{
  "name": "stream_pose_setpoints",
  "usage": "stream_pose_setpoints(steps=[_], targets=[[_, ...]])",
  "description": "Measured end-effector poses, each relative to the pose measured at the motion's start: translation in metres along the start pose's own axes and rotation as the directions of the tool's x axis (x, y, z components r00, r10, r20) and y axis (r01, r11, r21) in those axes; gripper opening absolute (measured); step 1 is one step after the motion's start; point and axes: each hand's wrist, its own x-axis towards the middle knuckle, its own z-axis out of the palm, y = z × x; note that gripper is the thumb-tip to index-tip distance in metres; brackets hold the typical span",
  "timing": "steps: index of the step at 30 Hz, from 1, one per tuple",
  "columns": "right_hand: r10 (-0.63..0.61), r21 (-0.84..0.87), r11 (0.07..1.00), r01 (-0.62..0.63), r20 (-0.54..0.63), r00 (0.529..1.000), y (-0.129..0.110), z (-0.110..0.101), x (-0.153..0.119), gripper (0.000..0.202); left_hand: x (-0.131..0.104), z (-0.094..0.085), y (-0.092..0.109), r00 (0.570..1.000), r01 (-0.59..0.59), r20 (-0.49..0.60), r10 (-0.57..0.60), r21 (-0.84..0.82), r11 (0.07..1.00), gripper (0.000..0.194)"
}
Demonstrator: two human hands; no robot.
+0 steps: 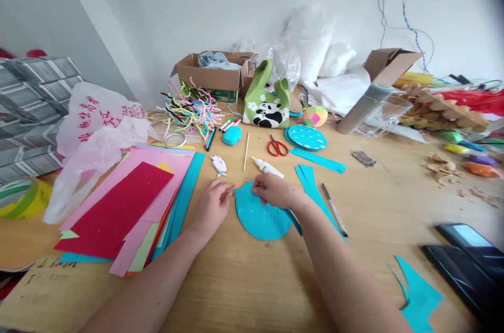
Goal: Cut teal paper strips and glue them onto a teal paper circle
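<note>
A round blue paper disc point(263, 222) lies flat on the table before me, with small pale marks on it. At its upper left edge is my left hand point(212, 204), thumb and fingers pinched together; what they hold is too small to make out. Over the disc's upper part, my right hand point(273, 191) is closed in a pinch with the fingertips turned down, and anything inside is hidden. Just beyond it lies a white glue bottle point(270, 167). Small white paper cut-outs point(219, 165), a thin wooden stick point(246, 152) and red-handled scissors point(277, 148) lie farther back.
Coloured paper sheets point(122, 207) are piled at left. Blue strips point(315, 191) and a pen point(334, 210) lie right of the disc. Behind stand pipe cleaners point(192, 110), a green panda bag point(268, 102), cloud-patterned blue discs point(307, 137) and a bottle point(364, 110). Dark devices point(460, 275) lie at right.
</note>
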Motion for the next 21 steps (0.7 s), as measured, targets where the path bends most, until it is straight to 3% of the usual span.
stream_pose_setpoints(steps=[6,21], targets=[[0.018,-0.008,1.0,-0.019,-0.019,1.0,0.0,0.001,0.002,0.014,-0.002,-0.005,0.005,0.988,-0.151,0.07,0.139,0.201,0.968,0.038],[0.034,-0.02,0.999,-0.034,-0.024,0.999,0.002,0.005,0.005,0.015,-0.004,-0.004,0.011,0.98,-0.183,0.123,0.154,0.279,0.943,0.035]])
